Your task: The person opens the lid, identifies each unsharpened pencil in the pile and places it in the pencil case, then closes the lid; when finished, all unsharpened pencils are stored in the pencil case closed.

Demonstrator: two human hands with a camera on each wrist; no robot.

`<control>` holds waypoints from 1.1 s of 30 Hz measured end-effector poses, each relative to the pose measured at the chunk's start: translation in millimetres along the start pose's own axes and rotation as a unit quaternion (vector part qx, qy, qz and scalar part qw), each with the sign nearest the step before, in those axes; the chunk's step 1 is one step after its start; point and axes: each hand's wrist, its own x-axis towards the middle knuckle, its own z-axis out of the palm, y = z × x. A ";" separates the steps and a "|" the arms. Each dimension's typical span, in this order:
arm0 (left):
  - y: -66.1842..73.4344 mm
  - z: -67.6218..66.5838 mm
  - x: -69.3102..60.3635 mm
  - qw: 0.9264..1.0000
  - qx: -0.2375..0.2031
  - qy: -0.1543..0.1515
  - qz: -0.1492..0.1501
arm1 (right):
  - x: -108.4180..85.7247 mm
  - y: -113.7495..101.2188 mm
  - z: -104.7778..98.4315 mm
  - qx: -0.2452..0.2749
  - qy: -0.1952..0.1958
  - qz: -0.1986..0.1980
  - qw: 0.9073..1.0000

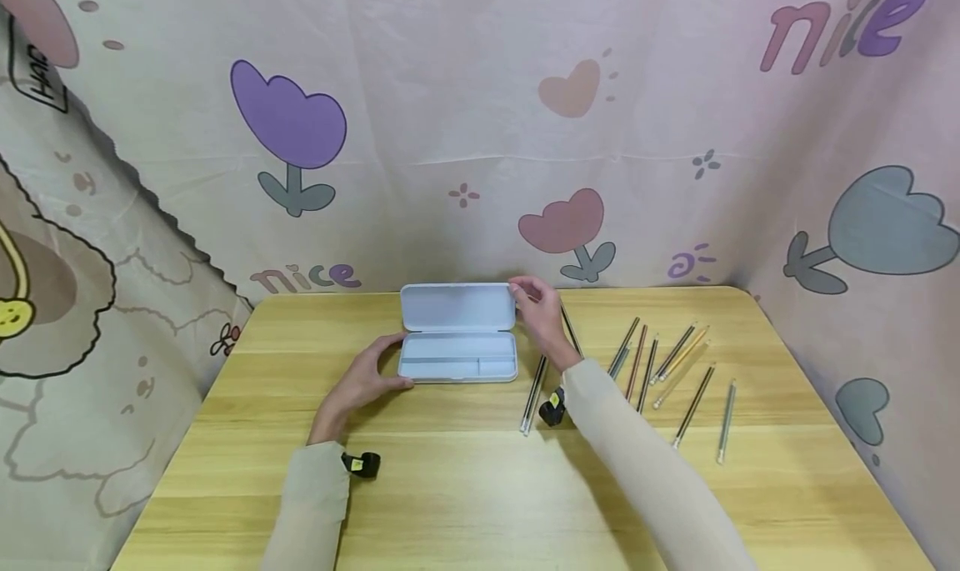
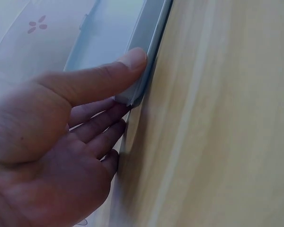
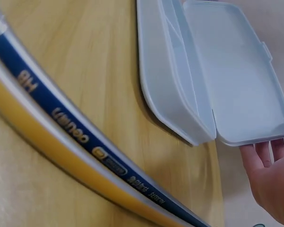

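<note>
We note a pale-blue, rectangular plastic pencil case (image 1: 450, 347) at frame centre, opened on the wood-grained table (image 1: 450, 488). Left grip (image 1: 363, 381) clasps its left end, perhaps bracing the base; right grip (image 1: 542, 313) pinches the raised lid (image 1: 457, 307), likely steadying it. Slim dark, red and yellow pencils (image 1: 637, 363) lie loose, centre-right.

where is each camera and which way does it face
Head: on the head, facing forward and down at the open, pale blue rectangular case on the light wooden table; left hand, right hand, cream sleeves show.
Left wrist: on that wrist, facing the case; thumb and fingers show.
Right wrist: on that wrist, facing the case past a dark blue HB pencil; that hand partly shows.
Both wrist views share case and table.
</note>
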 end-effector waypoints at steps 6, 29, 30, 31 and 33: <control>0.2 -1.0 0.1 1.000 -0.011 -0.001 -0.009 | 2.8 3.7 -1.5 0.021 0.008 0.031 0.999; 1.4 0.5 -1.6 1.000 -0.007 -0.007 0.000 | 10.2 19.7 -0.1 0.007 0.025 0.076 0.997; 1.6 0.3 -1.8 1.000 -0.004 -0.005 -0.001 | 10.6 19.4 0.0 0.006 0.023 0.077 0.997; 1.8 0.2 -1.8 1.000 -0.002 -0.004 -0.002 | 11.0 18.6 -0.2 0.006 0.022 0.077 0.997; 2.1 0.0 -1.2 1.000 0.000 -0.001 -0.002 | 11.7 16.6 -0.4 0.002 0.021 0.075 0.997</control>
